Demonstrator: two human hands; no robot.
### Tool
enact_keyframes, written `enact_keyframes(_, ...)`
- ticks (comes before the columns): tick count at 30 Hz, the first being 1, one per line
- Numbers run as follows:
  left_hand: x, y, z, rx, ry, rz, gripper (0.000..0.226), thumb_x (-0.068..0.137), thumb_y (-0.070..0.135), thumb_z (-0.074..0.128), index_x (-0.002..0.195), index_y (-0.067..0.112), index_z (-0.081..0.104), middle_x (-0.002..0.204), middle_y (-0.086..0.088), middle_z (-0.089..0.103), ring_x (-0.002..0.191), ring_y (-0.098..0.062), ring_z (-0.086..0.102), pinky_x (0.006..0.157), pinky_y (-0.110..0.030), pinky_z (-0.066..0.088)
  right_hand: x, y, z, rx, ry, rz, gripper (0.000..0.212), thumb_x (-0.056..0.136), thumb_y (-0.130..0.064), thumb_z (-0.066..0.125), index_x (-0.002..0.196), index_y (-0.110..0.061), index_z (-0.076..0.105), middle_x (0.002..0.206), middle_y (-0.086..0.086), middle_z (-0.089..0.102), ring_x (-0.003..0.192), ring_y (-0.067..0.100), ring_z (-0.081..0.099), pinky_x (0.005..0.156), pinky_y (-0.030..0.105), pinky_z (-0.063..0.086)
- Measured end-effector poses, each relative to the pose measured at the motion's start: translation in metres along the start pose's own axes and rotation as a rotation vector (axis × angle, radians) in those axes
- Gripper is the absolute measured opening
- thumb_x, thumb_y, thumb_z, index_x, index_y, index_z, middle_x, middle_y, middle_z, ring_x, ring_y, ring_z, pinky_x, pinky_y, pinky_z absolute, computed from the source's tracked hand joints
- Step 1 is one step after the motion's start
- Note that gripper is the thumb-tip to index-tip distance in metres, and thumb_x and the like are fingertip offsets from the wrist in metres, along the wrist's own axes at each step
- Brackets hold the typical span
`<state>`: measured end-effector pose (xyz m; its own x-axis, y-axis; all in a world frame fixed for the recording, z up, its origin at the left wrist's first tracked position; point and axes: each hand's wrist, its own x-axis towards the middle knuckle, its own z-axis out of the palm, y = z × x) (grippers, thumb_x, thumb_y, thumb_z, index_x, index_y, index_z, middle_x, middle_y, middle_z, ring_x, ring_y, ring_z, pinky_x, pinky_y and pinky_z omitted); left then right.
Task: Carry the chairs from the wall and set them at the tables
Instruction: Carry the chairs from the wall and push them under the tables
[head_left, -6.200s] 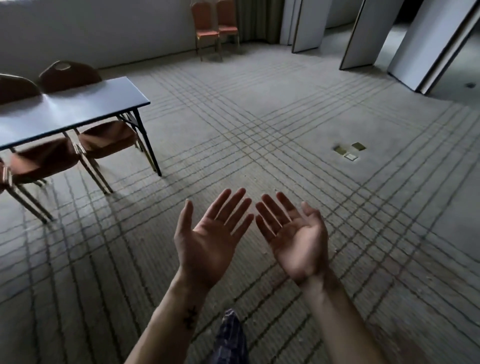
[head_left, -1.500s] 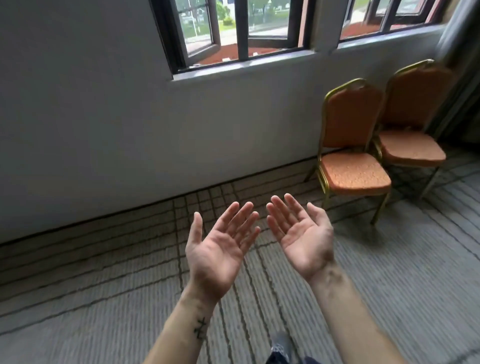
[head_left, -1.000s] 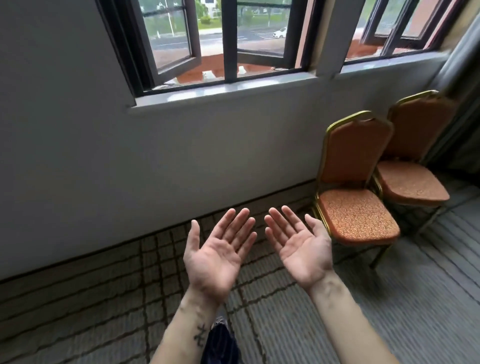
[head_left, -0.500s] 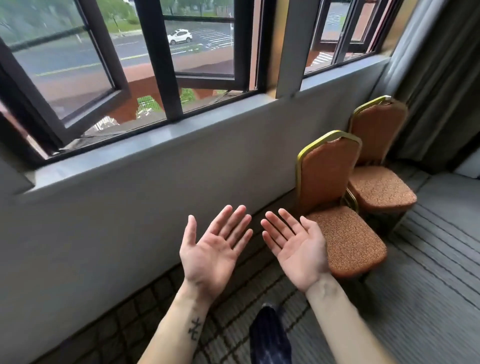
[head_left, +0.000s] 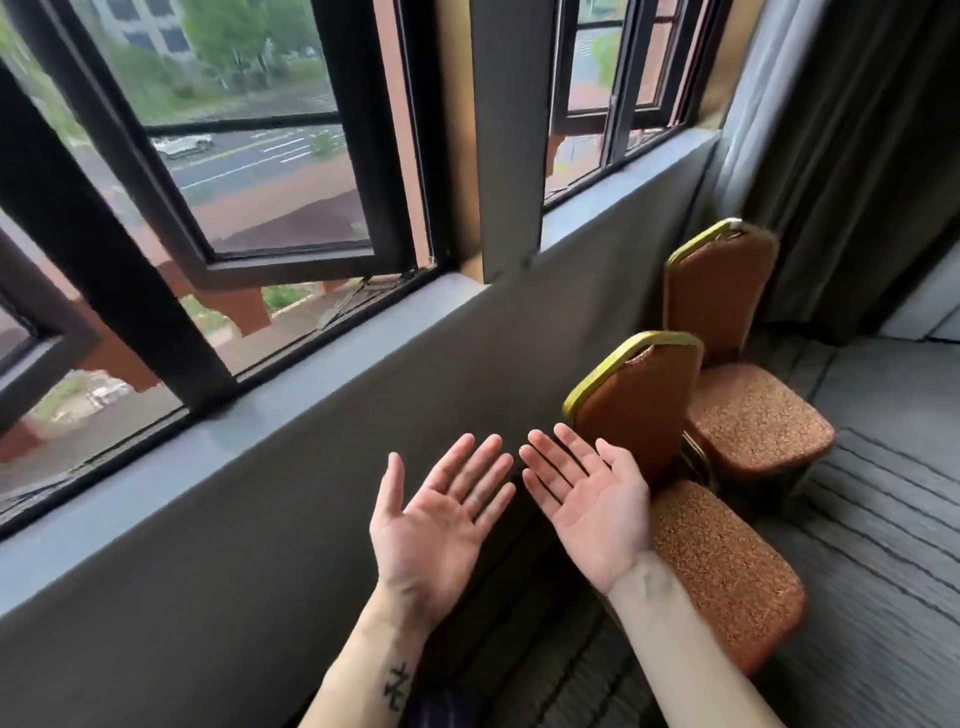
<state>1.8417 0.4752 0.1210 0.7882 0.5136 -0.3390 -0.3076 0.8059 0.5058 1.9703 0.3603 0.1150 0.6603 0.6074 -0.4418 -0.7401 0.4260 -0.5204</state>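
Note:
Two orange upholstered chairs with gold frames stand side by side against the grey wall under the windows. The near chair is at lower right, its backrest just beyond my right hand. The far chair stands behind it, toward the curtain. My left hand and my right hand are held out palm up with straight fingers, empty and touching nothing. My right hand hides part of the near chair's backrest and seat.
A grey wall with a window sill runs along the left. Black-framed windows stand open outward. A dark curtain hangs in the corner at right. Grey striped carpet stretches to the right of the chairs.
I have walked from the tables to the wall. Over the last second the two chairs have come closer and the view has swung right. Both hands have stayed open and palm up.

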Motion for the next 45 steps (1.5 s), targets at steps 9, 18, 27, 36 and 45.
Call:
enact_keyframes(9,0.203,0.010,0.043,0.072,-0.097,-0.257,0.079,0.100,0.065,0.036,0.147,0.003,0.050,0.144,-0.024,0.058,0.135,-0.043,0.055,0.123,-0.055,0.028,0.139,-0.055,0.020,0.025,0.182,-0.168,0.050,0.106,-0.037,0.034,0.139,-0.008,0.056,0.128,0.019,0.069,0.117,0.032,0.069,0.107,0.047,0.046)
enact_keyframes(18,0.359,0.021,0.105,0.202,-0.266,-0.480,0.079,0.101,0.064,0.038,0.150,0.003,0.045,0.147,-0.024,0.055,0.137,-0.042,0.053,0.123,-0.055,0.028,0.237,-0.107,0.040,0.142,0.340,-0.370,0.047,0.108,-0.036,0.033,0.139,-0.008,0.055,0.129,0.017,0.070,0.119,0.032,0.068,0.109,0.048,0.046)
enact_keyframes(27,0.459,-0.037,0.134,0.278,-0.234,-0.603,0.079,0.101,0.064,0.037,0.150,0.003,0.046,0.147,-0.025,0.056,0.136,-0.043,0.054,0.123,-0.055,0.028,0.307,-0.159,-0.007,0.240,0.475,-0.407,0.047,0.108,-0.034,0.035,0.141,-0.006,0.052,0.126,0.019,0.071,0.117,0.033,0.069,0.107,0.048,0.048)
enact_keyframes(36,0.539,-0.091,0.157,0.388,-0.219,-0.734,0.078,0.101,0.065,0.036,0.149,0.004,0.047,0.145,-0.024,0.057,0.136,-0.042,0.054,0.122,-0.055,0.030,0.364,-0.189,-0.043,0.280,0.589,-0.382,0.046,0.108,-0.033,0.034,0.139,-0.005,0.054,0.123,0.018,0.072,0.117,0.031,0.069,0.110,0.047,0.047)
enact_keyframes(45,0.620,-0.141,0.162,0.598,-0.229,-0.885,0.077,0.101,0.067,0.028,0.148,0.010,0.050,0.143,-0.014,0.063,0.137,-0.030,0.055,0.125,-0.053,0.025,0.408,-0.181,-0.074,0.213,0.810,-0.352,0.046,0.107,-0.031,0.033,0.137,-0.008,0.058,0.125,0.010,0.073,0.122,0.022,0.066,0.115,0.046,0.043)
